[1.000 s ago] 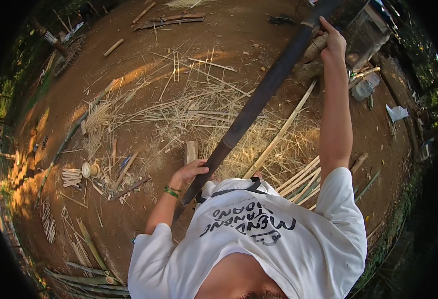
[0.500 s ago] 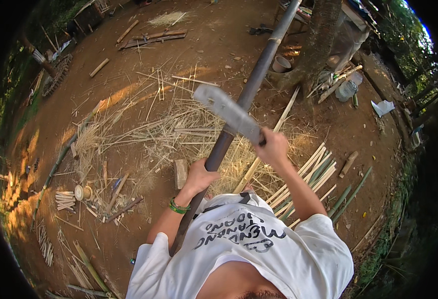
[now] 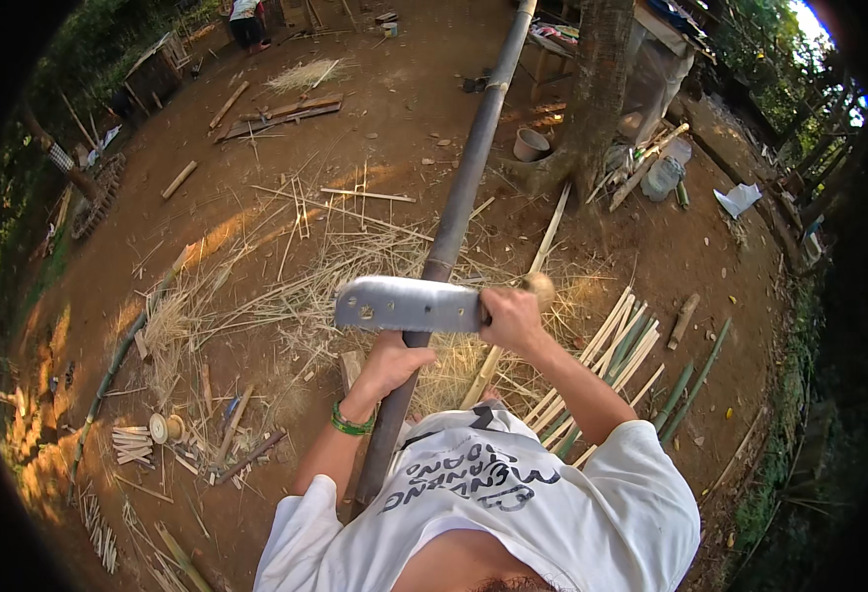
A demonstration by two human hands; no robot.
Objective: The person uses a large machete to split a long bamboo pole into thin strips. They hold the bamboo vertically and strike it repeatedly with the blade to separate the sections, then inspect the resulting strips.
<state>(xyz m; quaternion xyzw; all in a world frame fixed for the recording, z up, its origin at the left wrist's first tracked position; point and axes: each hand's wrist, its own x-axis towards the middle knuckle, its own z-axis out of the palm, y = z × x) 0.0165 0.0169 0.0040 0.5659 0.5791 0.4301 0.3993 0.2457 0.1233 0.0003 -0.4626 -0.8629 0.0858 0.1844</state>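
A long dark bamboo pole (image 3: 466, 178) runs from beside my body away to the far top of the view. My left hand (image 3: 392, 365) is wrapped round it near my waist, with a green bracelet on the wrist. In my right hand (image 3: 515, 320) is a machete (image 3: 409, 304), gripped by its handle, whose rounded wooden end (image 3: 539, 288) sticks out past the fist. The wide grey blade lies crosswise over the pole, just beyond my left hand. Whether its edge touches the pole, I cannot tell.
Split bamboo strips (image 3: 602, 365) lie in a bundle at my right. Shavings (image 3: 335, 266) cover the dirt ahead. A tree trunk (image 3: 597, 99) with a bucket (image 3: 530, 145) beside it stands far right. A spool (image 3: 165, 428) and short sticks lie left. Another person (image 3: 246, 20) is far off.
The machete has come nearer to me along the pole, and its blade has turned from slanting to nearly level. My left hand keeps its hold on the pole. The view has tilted up slightly.
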